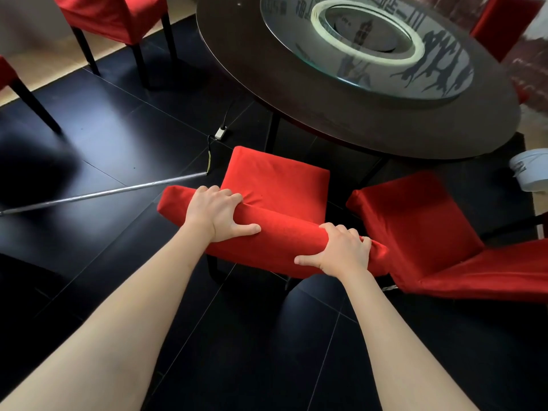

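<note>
Work in hand: judging by the two-handed hold, the person is shifting a red-covered chair [275, 179] at the round table, probably tucking it in or drawing it out.
Left hand [218, 213]: curled over the top of the backrest [281, 232] near its left end. The fingers hook over the far side towards the seat and the thumb lies stretched along the near face.
Right hand [341, 250]: grips the same top edge near its right end, fingers wrapped over the cloth and thumb spread on the near side.
Why this grip: hands set apart at the two ends should keep the chair from twisting as it slides, and the top edge gives the most leverage.
Where the chair is: directly under and ahead of both hands, with the seat pointing away from them towards the tabletop [237, 69], whose edge lies just beyond it.
Right of the right hand: a second chair [415, 226] stands close by, angled, so the gap on that side looks tight.
Left of the left hand: a metal pole [103, 194] lies on the dark floor [118, 129], near the chair's left side, and could catch a leg.
Far beyond the hands: a glass turntable [444, 54] sits on the tabletop.
</note>
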Tool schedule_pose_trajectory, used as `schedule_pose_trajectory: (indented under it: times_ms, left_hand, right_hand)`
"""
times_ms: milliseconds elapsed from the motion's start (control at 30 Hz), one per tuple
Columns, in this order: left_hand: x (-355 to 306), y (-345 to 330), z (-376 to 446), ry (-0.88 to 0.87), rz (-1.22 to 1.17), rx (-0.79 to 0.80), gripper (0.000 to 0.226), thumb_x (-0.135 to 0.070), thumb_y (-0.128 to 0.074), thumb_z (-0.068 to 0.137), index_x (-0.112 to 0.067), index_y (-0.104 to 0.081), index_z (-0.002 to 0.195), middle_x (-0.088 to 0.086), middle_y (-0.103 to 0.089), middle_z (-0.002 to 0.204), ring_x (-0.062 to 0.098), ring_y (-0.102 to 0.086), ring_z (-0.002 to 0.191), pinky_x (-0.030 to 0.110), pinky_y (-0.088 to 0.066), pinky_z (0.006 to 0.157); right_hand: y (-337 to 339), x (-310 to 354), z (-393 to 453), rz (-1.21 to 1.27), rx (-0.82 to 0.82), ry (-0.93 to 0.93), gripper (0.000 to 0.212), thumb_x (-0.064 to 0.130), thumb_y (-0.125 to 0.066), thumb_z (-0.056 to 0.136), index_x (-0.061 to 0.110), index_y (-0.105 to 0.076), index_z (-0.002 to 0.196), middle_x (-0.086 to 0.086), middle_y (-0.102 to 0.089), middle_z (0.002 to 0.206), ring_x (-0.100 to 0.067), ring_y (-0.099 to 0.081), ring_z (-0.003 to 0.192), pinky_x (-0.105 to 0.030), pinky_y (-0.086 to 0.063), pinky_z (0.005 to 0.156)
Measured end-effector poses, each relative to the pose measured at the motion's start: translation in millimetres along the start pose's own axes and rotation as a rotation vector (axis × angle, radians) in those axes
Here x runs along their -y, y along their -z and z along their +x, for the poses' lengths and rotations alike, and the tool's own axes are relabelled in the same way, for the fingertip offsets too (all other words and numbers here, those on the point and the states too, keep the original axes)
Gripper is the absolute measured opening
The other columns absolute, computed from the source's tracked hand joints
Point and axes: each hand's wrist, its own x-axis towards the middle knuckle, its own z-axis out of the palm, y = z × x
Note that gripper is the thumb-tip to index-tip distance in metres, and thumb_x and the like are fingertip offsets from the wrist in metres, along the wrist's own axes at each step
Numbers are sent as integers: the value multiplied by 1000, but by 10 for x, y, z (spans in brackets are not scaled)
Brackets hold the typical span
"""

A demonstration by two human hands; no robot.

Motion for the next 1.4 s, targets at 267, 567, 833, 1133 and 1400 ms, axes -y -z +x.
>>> schedule_pose_trajectory:
  times_ms: [267, 567, 833, 1133, 1400]
  left_hand:
    - [9, 24, 14, 1, 18, 14, 105, -96, -4, 55, -27, -60, 111, -4, -64, 96, 21, -57, 90, 36, -37, 80]
    - [13, 25, 3, 16, 41, 39, 101, -94, -8, 58, -26, -60, 110, -4, -64, 96, 20, -58, 90, 36, -41, 83]
    - [-67, 40, -61, 137, 45, 59, 91, -87, -11, 67, -26, -60, 114, -1, -65, 107, 23, -57, 103, 39, -38, 91]
    - [-319, 114, -229, 274, -19, 80, 80, -76, -16, 80, -25, -52, 130, 2, -53, 135, 25, -41, 128, 47, -24, 108]
    - [241, 471, -581, 298, 46, 34, 74, -74, -35, 80, -27, -49, 135, 4, -47, 139, 27, -33, 134, 47, -20, 113]
  right_hand:
    - [2, 14, 27, 3, -8, 6, 107, 96, -48, 44, 35, -45, 132, 6, -56, 125, -22, -46, 118, -44, -32, 98]
    - [-14, 4, 38, 1, -14, 29, 109, 97, -46, 45, 33, -43, 134, 3, -55, 127, -24, -45, 120, -47, -32, 100]
    - [-22, -8, 43, 9, -21, 65, 108, 96, -47, 47, 30, -45, 132, 2, -55, 127, -25, -46, 121, -48, -32, 100]
    - [-40, -27, 64, -9, -21, 91, 111, 97, -44, 48, 29, -41, 136, 0, -54, 131, -26, -46, 122, -48, -33, 99]
    - [20, 357, -19, 116, -37, 162, 130, 84, -63, 56, 35, 15, 148, 0, -19, 159, -30, -9, 146, -63, -9, 112]
